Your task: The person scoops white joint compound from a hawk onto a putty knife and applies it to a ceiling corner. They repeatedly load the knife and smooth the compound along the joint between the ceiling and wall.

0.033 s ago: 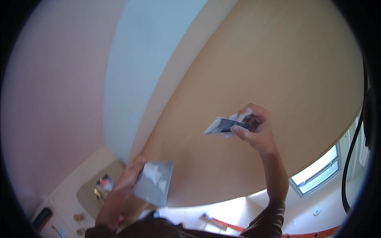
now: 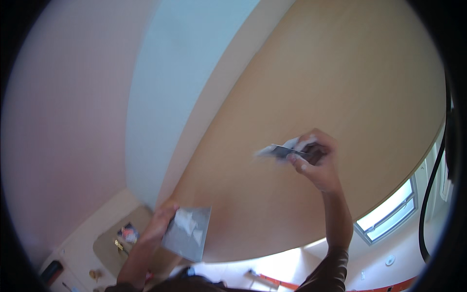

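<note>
My left hand (image 2: 163,219) grips the edge of a flat grey metal plate (image 2: 187,248) at the lower left. White putty (image 2: 186,221) lies on the plate in a patch with a smaller lump beside it. Over the tan surface, my right hand (image 2: 322,163) is closed around a small putty knife (image 2: 283,152), its blade pointing left. White paste shows at the blade, which is smeared by motion, and on the fingers. Plate and knife are well apart. Whether the knife touches the tan surface (image 2: 272,204) I cannot tell.
A pale blue band (image 2: 180,97) and a pinkish surface (image 2: 73,107) run along the left. At the lower left, a colourful packet (image 2: 128,233) and brass-coloured pieces (image 2: 119,244) lie on a beige area. A window (image 2: 389,211) and a black cable (image 2: 424,219) are at the right.
My right hand has shifted slightly right, and the knife has turned to show its blade more edge-on. My left hand and the plate sit slightly lower in the picture.
</note>
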